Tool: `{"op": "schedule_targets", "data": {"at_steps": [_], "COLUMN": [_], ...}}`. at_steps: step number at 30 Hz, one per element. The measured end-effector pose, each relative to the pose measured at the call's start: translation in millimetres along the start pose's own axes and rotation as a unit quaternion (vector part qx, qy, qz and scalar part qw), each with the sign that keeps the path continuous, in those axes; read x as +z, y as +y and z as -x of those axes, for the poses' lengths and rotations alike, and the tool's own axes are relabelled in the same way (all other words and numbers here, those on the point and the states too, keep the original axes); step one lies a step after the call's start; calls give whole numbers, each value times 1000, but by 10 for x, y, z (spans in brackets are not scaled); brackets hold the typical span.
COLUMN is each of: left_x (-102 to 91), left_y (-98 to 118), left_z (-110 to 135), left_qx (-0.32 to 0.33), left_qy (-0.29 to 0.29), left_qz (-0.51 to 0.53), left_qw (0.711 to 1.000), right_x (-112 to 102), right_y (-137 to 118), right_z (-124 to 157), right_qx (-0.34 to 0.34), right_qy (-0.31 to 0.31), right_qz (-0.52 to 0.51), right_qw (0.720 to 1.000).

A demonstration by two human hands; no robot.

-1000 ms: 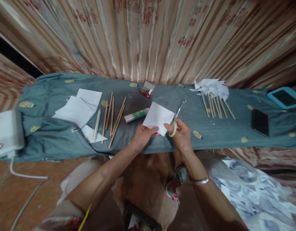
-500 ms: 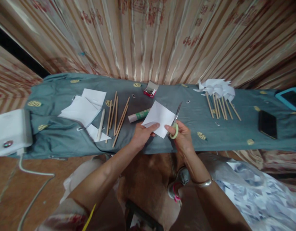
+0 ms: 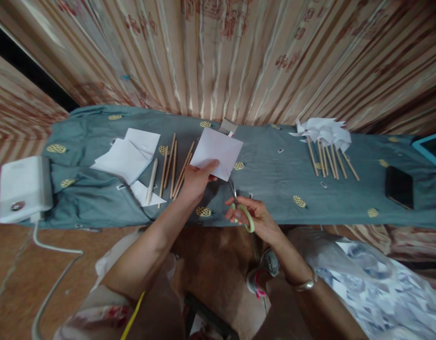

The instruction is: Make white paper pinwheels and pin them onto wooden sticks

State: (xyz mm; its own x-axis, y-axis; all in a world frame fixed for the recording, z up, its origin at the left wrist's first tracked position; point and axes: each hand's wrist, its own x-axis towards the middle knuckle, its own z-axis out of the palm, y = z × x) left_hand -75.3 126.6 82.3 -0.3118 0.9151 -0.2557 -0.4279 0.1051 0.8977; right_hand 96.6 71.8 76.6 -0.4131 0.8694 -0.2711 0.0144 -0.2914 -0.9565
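Observation:
A square sheet of white paper (image 3: pixel 218 147) is pinched by its near left edge in my left hand (image 3: pixel 200 178), thumb on top. My right hand (image 3: pixel 255 215) has its fingers round the pale green handles of a pair of scissors (image 3: pixel 233 190). The blades point away from me, close to the paper's near corner; whether they touch it I cannot tell. Behind the paper, a small box (image 3: pixel 227 126) is partly covered. Several wooden sticks (image 3: pixel 173 165) lie just left of my left hand, beside a white pen-like stick (image 3: pixel 151 182).
White paper sheets (image 3: pixel 120 158) lie on the left of the green cloth (image 3: pixel 270 184). A white device with a cable (image 3: pixel 24 189) stands at the far left. Paper pinwheels on sticks (image 3: pixel 324 132), a black phone (image 3: pixel 399 187) and a blue-framed device (image 3: pixel 430 147) are at the right.
My left hand has moved the paper left and away from me, turning it. The scissors have come off its right side and swung toward its near corner. The glue stick is now hidden.

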Motion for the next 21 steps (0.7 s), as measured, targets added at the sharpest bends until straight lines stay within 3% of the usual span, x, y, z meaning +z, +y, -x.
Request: {"op": "schedule_targets", "data": {"at_steps": [21], "left_x": [67], "left_y": [-64], "left_z": [72], "left_qx": [-13], "left_qy": [-14], "left_qz": [-11], "left_qw": [1000], "right_x": [18], "right_y": [44], "right_z": [-20], "right_qx": [-1], "right_qy": [1], "right_qz": [-8], "right_qw": [1000]}}
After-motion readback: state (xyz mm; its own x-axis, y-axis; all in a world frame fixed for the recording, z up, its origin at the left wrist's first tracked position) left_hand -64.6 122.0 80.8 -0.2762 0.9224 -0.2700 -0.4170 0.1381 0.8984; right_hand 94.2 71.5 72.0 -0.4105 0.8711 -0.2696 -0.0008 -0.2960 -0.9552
